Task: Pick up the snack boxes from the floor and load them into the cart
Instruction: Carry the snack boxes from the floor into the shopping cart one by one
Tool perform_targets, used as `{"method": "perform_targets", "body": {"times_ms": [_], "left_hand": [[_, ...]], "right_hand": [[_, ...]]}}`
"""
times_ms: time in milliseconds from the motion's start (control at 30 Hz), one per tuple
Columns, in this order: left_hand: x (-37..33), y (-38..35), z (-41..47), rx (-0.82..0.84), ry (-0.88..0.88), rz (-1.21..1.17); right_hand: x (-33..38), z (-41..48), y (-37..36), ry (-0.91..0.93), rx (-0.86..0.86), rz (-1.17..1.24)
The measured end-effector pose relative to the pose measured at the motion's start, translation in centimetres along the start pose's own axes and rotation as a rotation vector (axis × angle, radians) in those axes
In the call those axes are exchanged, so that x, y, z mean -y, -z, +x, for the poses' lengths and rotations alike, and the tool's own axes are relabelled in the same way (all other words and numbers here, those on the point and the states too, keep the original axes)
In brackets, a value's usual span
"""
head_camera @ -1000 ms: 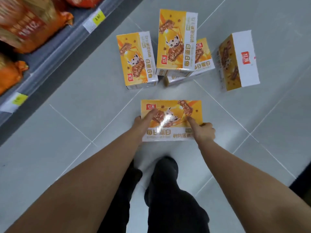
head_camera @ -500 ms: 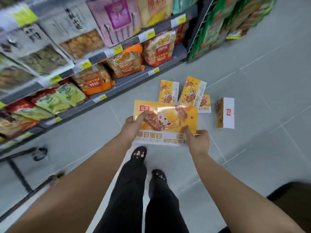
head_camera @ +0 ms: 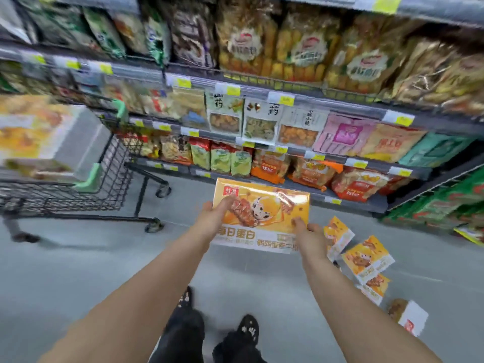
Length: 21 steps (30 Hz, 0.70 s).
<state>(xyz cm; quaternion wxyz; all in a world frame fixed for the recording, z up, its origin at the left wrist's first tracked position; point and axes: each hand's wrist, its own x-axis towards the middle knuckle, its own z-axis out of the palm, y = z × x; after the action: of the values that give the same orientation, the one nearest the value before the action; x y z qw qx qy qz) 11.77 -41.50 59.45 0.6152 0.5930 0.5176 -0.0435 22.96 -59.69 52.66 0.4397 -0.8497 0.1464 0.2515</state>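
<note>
Raised from the floor (head_camera: 78, 271), the orange cardboard snack box (head_camera: 264, 210) heads for the black wire cart (head_camera: 78, 197), left hand (head_camera: 212, 218) and right hand (head_camera: 311, 237) fingers curled round its ends.

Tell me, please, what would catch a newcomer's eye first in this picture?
The yellow snack box, gripped at centre by the left hand and right hand, stands out first. The cart at left carries similar boxes, and four loose boxes lie on the floor at lower right.
</note>
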Motion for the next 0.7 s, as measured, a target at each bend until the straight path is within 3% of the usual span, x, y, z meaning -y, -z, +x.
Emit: {"method": "perform_targets", "body": {"times_ms": [200, 433, 700], "left_hand": [[2.6, 12.8, -2.1, -0.217, -0.09, -0.201], [4.1, 29.0, -2.3, -0.309, -0.132, -0.302], [4.4, 43.2, -0.1, -0.363, -0.213, -0.293]], "right_hand": [[6.1, -5.8, -9.8, 0.156, 0.104, 0.003], [11.2, -14.4, -23.7, 0.251, 0.214, 0.02], [16.4, -21.5, -35.4, 0.316, 0.206, 0.059]]}}
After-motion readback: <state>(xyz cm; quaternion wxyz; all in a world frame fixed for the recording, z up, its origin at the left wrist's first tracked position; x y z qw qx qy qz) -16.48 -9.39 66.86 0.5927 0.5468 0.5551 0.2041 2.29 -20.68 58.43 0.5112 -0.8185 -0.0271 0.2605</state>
